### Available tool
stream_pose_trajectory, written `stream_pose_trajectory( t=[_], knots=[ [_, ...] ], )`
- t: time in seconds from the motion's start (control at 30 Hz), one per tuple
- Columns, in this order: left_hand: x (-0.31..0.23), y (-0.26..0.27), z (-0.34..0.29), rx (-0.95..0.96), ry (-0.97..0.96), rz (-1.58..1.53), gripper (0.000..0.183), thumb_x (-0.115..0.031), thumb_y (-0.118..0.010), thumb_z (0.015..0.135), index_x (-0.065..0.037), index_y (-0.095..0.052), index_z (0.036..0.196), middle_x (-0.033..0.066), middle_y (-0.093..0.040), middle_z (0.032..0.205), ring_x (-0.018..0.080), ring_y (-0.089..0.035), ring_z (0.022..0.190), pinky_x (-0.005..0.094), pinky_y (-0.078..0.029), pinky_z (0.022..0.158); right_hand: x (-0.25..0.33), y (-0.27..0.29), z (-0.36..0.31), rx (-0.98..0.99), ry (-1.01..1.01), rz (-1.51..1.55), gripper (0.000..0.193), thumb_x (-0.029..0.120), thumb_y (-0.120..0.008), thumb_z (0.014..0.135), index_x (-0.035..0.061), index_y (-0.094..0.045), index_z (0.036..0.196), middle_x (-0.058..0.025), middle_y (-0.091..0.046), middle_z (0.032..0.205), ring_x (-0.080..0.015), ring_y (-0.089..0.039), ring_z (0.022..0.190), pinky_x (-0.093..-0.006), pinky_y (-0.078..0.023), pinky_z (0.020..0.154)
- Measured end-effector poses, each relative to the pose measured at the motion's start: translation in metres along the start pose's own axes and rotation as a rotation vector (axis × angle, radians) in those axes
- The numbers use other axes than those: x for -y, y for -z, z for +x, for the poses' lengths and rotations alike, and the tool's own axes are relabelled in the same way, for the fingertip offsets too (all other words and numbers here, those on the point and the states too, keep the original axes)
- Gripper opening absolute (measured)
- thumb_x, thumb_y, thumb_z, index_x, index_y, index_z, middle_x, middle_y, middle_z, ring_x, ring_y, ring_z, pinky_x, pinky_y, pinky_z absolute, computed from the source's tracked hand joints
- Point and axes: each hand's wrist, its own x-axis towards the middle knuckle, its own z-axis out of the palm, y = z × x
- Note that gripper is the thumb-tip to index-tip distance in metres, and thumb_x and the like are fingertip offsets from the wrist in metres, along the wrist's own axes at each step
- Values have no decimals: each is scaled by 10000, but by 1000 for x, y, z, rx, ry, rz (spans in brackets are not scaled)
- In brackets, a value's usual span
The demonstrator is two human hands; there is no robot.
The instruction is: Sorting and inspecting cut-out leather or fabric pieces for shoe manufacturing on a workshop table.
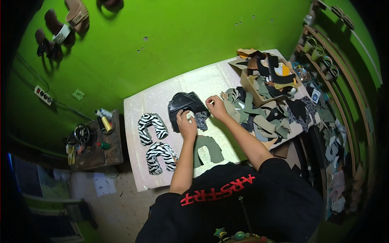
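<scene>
A stack of black curved pieces (pixel 187 102), smooth like leather, lies at the middle of the pale table. My left hand (pixel 187 126) rests on its near left part, with fingers bent and a little apart. Just off the stack's right edge is my right hand (pixel 216 108), its thumb and fingertips pinched together; anything between them is too small to make out. A grey-and-black patterned piece (pixel 201 120) shows between my hands. Closer to me lies a grey-green U-shaped piece (pixel 213 146). Two groups of zebra-striped U-shaped pieces (pixel 152 126) sit to the left.
At the right, a cardboard box (pixel 252 87) overflows with scraps, and loose offcuts (pixel 265 121) spread beside it. A small wooden table (pixel 97 156) with thread cones (pixel 106 122) stands left. Wooden racks (pixel 342 77) line the right wall. Shoes (pixel 77 16) hang on the green wall.
</scene>
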Motion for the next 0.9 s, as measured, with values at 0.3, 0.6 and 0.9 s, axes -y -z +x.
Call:
stream_pose_trajectory(
  t=[0.3, 0.6, 0.9],
  knots=[
    [-75, -72, -27, 130, -128, -87, 286, -86, -584, 716, -73, -563, 1001, 179, -378, 1185, 357, -370, 1088, 424, -326, 913, -10, 121, -11, -203, 3, 22, 64, 30, -580, 739, -2, -580, 793, -86, -529, 760, -143, -500, 580, -252, -407, 548],
    [-161, -151, -49, 297, -392, -314, 218, -53, -547, 734, -39, -566, 951, 168, -501, 1131, 367, -428, 1118, 414, -343, 936, -49, 269, 5, -374, -27, -187, 77, 54, -569, 723, 36, -589, 795, -93, -534, 789, -217, -537, 680, -299, -434, 617],
    [-212, -191, -72, 516, -457, -374, 320, -14, -532, 756, 0, -521, 1076, 189, -526, 1159, 362, -404, 1182, 433, -304, 998, -94, 353, 43, -122, -225, -783, 395, 203, -659, 686, 109, -559, 1056, -64, -530, 1091, -272, -430, 1060, -440, -346, 865]
  ],
)
